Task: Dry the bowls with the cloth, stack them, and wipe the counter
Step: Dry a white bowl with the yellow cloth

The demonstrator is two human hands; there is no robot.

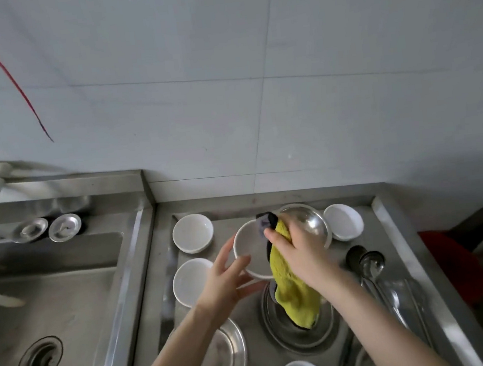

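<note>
Yellow cloth (293,287) gripped in right hand (297,247) fingers at white bowl (248,249) rim; left hand (224,283) fingers cradle bowl.

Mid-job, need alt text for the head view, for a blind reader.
A left hand holds a round white bowl above a stainless steel counter while the right hand grips a yellow cloth against its rim. More white bowls and steel dishes sit around them.

One head-worn wide-angle camera looks forward and down, close above the left hand (224,283) and right hand (297,247); tiled wall (225,95) beyond them, sink (53,304) left of the left hand.
</note>
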